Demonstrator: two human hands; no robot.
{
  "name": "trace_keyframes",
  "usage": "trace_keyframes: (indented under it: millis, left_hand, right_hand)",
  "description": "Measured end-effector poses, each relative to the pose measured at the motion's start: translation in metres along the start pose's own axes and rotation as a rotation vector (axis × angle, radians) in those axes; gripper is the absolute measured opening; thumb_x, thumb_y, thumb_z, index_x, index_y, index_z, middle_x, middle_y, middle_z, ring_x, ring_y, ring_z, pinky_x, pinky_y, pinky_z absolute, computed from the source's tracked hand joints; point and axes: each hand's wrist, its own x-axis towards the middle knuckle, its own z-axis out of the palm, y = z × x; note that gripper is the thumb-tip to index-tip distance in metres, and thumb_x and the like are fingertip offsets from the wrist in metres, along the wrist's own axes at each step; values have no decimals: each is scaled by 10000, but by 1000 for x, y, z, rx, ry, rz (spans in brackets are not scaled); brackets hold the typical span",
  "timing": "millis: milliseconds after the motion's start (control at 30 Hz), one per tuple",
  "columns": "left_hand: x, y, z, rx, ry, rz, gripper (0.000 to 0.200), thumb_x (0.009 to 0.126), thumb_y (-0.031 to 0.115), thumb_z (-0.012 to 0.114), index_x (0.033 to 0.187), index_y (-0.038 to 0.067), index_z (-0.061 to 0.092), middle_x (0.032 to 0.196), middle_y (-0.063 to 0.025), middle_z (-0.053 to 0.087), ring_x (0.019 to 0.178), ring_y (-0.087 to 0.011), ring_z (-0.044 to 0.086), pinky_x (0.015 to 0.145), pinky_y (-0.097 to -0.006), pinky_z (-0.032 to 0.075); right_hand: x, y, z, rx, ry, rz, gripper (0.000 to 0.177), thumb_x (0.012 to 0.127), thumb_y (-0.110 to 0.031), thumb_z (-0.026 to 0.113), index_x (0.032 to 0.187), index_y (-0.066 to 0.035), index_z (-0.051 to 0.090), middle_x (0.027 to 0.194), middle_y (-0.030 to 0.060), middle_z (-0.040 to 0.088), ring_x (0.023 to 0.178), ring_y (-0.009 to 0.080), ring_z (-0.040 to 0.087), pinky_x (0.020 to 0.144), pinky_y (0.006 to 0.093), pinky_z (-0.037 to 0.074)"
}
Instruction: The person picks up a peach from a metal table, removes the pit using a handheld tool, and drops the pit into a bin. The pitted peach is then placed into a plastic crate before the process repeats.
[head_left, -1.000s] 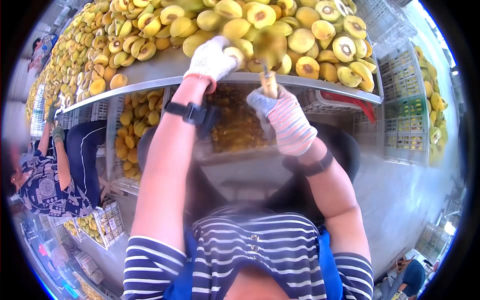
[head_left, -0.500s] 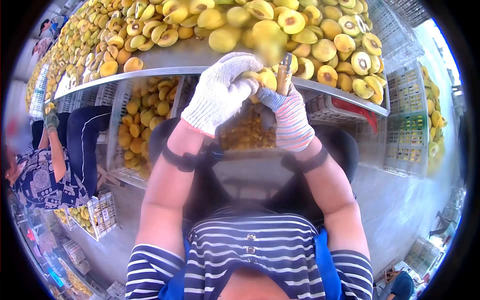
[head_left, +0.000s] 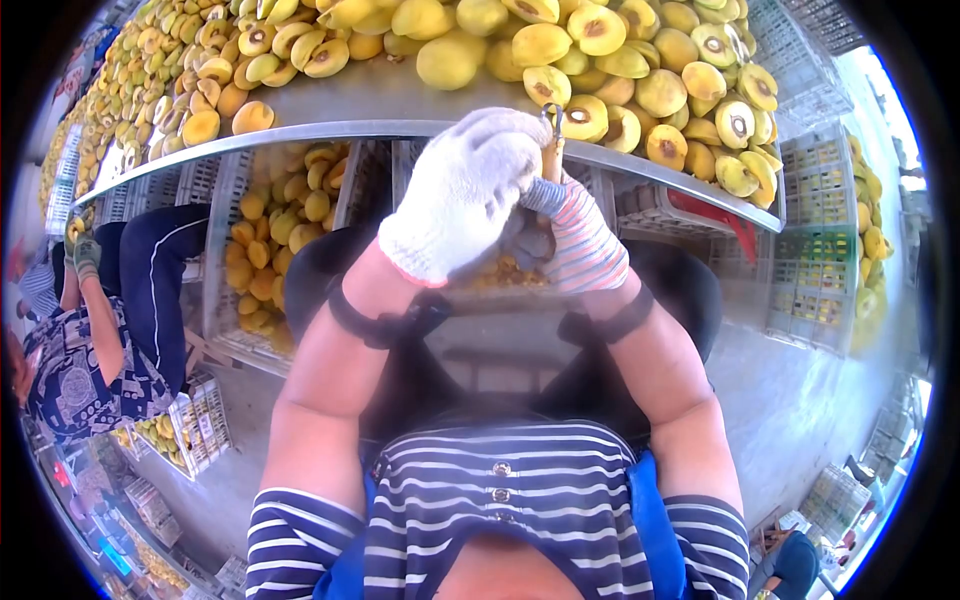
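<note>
My left hand (head_left: pixel 470 190), in a white knit glove, is closed in front of me, with its fingers curled against the tool. Whatever lies inside those fingers is hidden. In a striped glove, my right hand (head_left: pixel 582 235) grips a pitting tool (head_left: pixel 552 158) upright; it has a wooden handle and a narrow metal loop at the tip. Both hands meet just in front of the metal table edge (head_left: pixel 350 130). Beyond them, halved yellow peaches (head_left: pixel 597 30) are heaped on the table, some cut side up with the stone showing.
Below the table stands a crate of peach pieces (head_left: pixel 285 235) at left. Below my hands are more fruit pieces (head_left: pixel 505 270). Plastic crates (head_left: pixel 810 240) are stacked at right, beside a red object (head_left: pixel 715 215). A co-worker in a patterned shirt (head_left: pixel 95 365) sits at far left.
My left hand has rolled over and its fingers now cover the peach half that showed before. The tool has shifted slightly left and closer to that hand. The view has moved a little.
</note>
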Motion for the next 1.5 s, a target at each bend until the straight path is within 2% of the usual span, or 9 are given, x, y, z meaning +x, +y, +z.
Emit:
trace_keyframes:
  millis: [67, 200, 267, 533, 667, 1333, 1400, 1467, 1500]
  left_hand:
    - [0, -2, -2, 36, -39, 159, 194, 849, -56, 617, 1032, 10, 614, 1219, -153, 654, 1046, -256, 654, 902, -344, 530]
    - [1, 18, 2, -991, 352, -413, 487, 975, 315, 617, 1341, 8, 522, 1337, -147, 579, 1167, -230, 589, 975, -329, 504]
    - [6, 21, -3, -1322, 151, -570, 328, 987, 170, 578, 1276, 14, 572, 1205, -96, 598, 1078, -178, 589, 937, -303, 489]
    - [6, 1, 9, -402, 74, -305, 188, 996, 144, 488, 1048, 16, 615, 1024, -70, 634, 929, -184, 627, 834, -324, 496]
    - [-1, 3, 34, -1156, 331, -756, 286, 1028, 283, 515, 1133, 43, 630, 1049, -25, 657, 962, -133, 619, 876, -292, 504]
    - [7, -15, 44, -1172, 587, -1053, 196, 968, 220, 591, 957, 33, 649, 883, -54, 648, 774, -162, 626, 712, -301, 515]
    - [-1, -38, 55, -1091, 615, -877, 181, 955, 204, 573, 907, 36, 620, 849, -77, 639, 730, -197, 627, 678, -309, 519]
    - [17, -16, 21, -1343, 623, -930, 224, 967, 245, 569, 905, 32, 599, 833, -118, 627, 745, -236, 629, 681, -325, 530]
    - [18, -11, 6, -1478, 554, -826, 263, 977, 274, 563, 903, 23, 587, 827, -137, 622, 750, -256, 629, 684, -338, 532]
  right_hand:
    - [-2, -1, 2, 28, -28, -26, 279, 909, -286, 721, 1093, -104, 617, 767, 7, 641, 530, 83, 545, 428, 218, 399]
    - [-8, -21, 7, -22, -47, -50, 291, 890, -328, 738, 1049, -122, 609, 694, -9, 616, 450, 65, 474, 410, 222, 366]
    - [-9, -26, 16, -129, -2, 4, 298, 886, -253, 750, 1106, -108, 612, 788, -1, 644, 541, 57, 532, 461, 210, 402]
    - [-2, -13, 22, -632, 376, -606, 420, 832, -98, 755, 1214, -24, 597, 1010, 74, 714, 888, 169, 684, 788, 303, 546]
    - [8, -9, 10, -1355, 344, -889, 429, 820, -176, 734, 1226, -105, 613, 887, 201, 699, 826, 389, 687, 701, 430, 557]
    - [31, 24, -1, -799, 296, -628, 306, 898, -82, 682, 1188, -6, 620, 1145, 136, 679, 933, 199, 668, 821, 299, 521]
    - [33, 14, -20, -2150, 77, -977, 416, 881, -137, 723, 1245, 9, 583, 1250, 149, 635, 986, 212, 665, 857, 284, 511]
    - [0, -13, 20, -970, -23, -330, 397, 909, -112, 630, 1289, -15, 567, 1087, 203, 683, 1001, 349, 654, 866, 397, 508]
    - [-8, -21, 21, -1358, 81, -362, 431, 910, -153, 629, 1309, -8, 554, 1101, 215, 681, 1011, 361, 653, 867, 420, 504]
